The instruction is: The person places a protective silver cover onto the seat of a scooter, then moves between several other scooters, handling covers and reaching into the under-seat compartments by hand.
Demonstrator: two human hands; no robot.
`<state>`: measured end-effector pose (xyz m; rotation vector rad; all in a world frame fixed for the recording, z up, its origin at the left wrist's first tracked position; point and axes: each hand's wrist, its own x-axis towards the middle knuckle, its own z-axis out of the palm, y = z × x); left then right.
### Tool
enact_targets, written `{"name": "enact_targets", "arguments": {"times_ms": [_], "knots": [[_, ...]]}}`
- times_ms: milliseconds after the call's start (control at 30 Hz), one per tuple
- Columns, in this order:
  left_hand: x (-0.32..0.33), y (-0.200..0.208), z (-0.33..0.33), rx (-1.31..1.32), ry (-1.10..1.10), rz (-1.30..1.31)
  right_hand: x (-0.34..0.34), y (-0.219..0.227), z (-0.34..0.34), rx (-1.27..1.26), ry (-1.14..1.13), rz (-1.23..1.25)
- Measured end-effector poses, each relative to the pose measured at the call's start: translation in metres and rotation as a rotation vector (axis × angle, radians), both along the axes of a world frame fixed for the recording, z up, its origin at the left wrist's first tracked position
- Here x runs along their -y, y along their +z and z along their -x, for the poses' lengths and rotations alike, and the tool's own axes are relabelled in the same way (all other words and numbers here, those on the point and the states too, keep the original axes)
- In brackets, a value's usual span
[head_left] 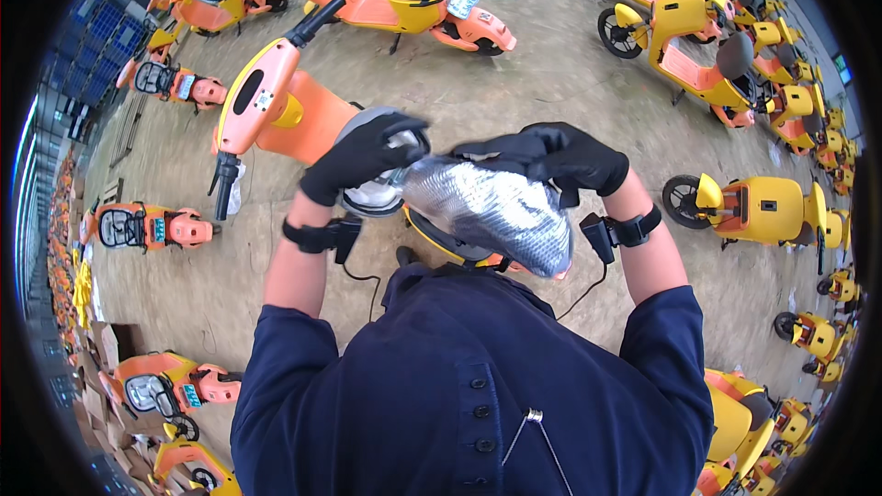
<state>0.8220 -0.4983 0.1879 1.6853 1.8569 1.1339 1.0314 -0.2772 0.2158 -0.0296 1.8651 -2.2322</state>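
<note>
Could easily drop the silver bag (pixel 501 211) from above the orange scooter (pixel 308 115), between both hands, by loosening the right hand's (pixel 560 161) fingers, clamped on its far edge; can't tell left hand's (pixel 366 158) finger grip, too blurry.

The black-gloved left hand (pixel 372 154) and right hand (pixel 559 158) point inward, fingers (pixel 503 151) bent, forearms (pixel 296 277) bare.

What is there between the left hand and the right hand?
In the head view, silvery wrap lies between the left hand and the right hand.
</note>
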Motion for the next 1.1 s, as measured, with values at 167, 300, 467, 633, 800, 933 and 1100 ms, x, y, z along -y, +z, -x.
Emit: {"name": "enact_targets", "arguments": {"times_ms": [167,300,467,633,800,933,1100], "knots": [[-0.046,0.013,-0.044,0.319,-0.446,0.524,0.018,0.004,0.009,0.047,0.204,-0.209],[-0.038,-0.008,-0.042,0.365,-0.204,0.158,0.002,0.000,-0.009,0.057,0.080,-0.404],[-0.024,0.014,-0.029,0.668,0.219,0.040,0.004,-0.033,-0.038,0.135,0.082,-0.232],[-0.004,0.003,-0.007,0.555,0.400,0.010,-0.006,-0.009,-0.046,0.039,-0.243,-0.199],[0.000,-0.003,0.003,0.216,-0.214,0.245,-0.034,0.007,-0.033,-0.028,-0.415,-0.177],[0.015,-0.008,0.015,0.532,-0.125,0.551,-0.048,0.010,-0.021,-0.012,-0.381,-0.188],[0.005,-0.025,-0.002,1.238,0.075,-0.102,-0.048,-0.012,0.002,0.045,-0.371,0.101]]}}
